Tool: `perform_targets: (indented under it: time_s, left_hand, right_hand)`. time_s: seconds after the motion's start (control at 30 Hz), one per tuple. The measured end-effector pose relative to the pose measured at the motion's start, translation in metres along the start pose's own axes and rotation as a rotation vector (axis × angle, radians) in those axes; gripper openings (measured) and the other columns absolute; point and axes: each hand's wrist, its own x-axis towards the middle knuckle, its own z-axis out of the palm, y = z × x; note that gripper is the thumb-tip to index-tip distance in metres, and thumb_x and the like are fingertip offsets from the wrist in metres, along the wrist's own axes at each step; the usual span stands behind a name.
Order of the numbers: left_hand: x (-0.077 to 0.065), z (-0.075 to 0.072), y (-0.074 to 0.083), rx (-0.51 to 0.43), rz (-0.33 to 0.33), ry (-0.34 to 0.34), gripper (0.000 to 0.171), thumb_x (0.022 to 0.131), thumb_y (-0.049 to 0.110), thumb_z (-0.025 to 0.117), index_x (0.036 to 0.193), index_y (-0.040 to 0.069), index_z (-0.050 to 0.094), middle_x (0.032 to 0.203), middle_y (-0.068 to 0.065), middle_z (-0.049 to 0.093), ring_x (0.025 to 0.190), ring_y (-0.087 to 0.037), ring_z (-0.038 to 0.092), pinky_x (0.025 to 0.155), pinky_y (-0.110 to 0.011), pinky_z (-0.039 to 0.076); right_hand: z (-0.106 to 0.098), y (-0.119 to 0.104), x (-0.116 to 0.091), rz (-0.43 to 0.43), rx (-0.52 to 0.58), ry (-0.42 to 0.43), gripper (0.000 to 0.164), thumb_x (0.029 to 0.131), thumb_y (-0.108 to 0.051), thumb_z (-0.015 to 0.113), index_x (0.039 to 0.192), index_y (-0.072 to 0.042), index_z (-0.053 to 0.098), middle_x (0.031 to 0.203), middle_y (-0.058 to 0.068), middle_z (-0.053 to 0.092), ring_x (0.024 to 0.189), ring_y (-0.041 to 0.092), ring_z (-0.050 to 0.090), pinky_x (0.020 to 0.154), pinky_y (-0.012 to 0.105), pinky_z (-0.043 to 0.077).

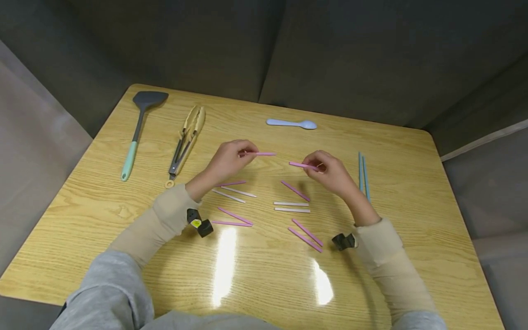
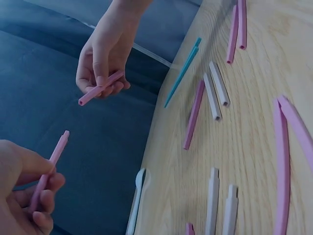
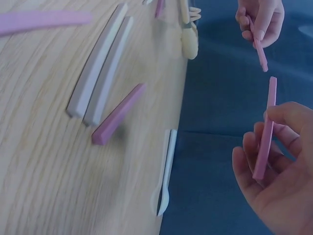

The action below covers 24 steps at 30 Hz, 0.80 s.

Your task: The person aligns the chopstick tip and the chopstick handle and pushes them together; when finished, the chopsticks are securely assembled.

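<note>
My left hand (image 1: 228, 160) pinches a pink chopstick piece (image 2: 59, 147) whose free end narrows into a small peg. Facing it, my right hand (image 1: 332, 174) holds another pink chopstick piece (image 3: 265, 142) between thumb and fingers; a hole shows in its end in the left wrist view. Both pieces are held above the table, their ends pointing at each other with a short gap between. Below the left hand lie white pieces (image 1: 239, 191) and pink pieces (image 1: 235, 215). White pieces (image 1: 291, 204) and pink pieces (image 1: 307, 232) also lie below the right hand.
At the left of the wooden table (image 1: 264, 284) lie a spatula with a mint handle (image 1: 129, 160) and tongs (image 1: 200, 120). A pale blue spoon (image 1: 288, 123) lies near the back edge. Two teal chopsticks (image 1: 365, 176) lie at right, partly behind the right forearm.
</note>
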Motion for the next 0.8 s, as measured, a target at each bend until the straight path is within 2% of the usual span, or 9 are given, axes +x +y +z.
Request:
perform_targets:
  time_s: [0.23,0.5,0.63,0.8]
  left_hand:
    - [-0.002,-0.001,0.007,-0.045,0.063,0.053,0.014,0.083,0.015,0.055,0.092,0.007,0.062,0.085,-0.002,0.056,0.071,-0.012,0.048,0.062,-0.023,0.041]
    - [-0.004,0.003,0.012,-0.045,0.217,0.093,0.013,0.081,0.017,0.058,0.086,0.007,0.065,0.079,-0.001,0.056,0.063,-0.009,0.042,0.055,-0.021,0.037]
    - [-0.003,0.005,0.014,-0.048,0.244,0.102,0.012,0.080,0.016,0.058,0.084,0.007,0.065,0.077,-0.001,0.056,0.061,-0.009,0.042,0.054,-0.020,0.036]
    - [-0.004,0.006,0.015,-0.049,0.244,0.101,0.011,0.080,0.015,0.059,0.084,0.007,0.065,0.077,0.000,0.055,0.061,-0.008,0.042,0.054,-0.020,0.037]
  right_hand:
    - [-0.003,-0.016,-0.002,-0.009,0.050,0.018,0.012,0.082,-0.012,0.055,0.093,-0.007,0.056,0.087,0.003,0.051,0.073,0.016,0.046,0.063,0.026,0.042]
    - [-0.006,-0.018,-0.001,-0.021,0.040,0.038,0.013,0.082,-0.014,0.054,0.094,-0.008,0.058,0.087,0.003,0.051,0.068,0.019,0.044,0.056,0.024,0.040]
    - [-0.007,-0.019,-0.002,-0.021,0.031,0.045,0.014,0.083,-0.015,0.055,0.094,-0.008,0.059,0.087,0.003,0.052,0.066,0.016,0.043,0.055,0.023,0.039]
    - [-0.008,-0.021,-0.003,-0.023,0.040,0.048,0.013,0.082,-0.015,0.055,0.093,-0.008,0.060,0.087,0.003,0.052,0.066,0.016,0.044,0.055,0.023,0.039]
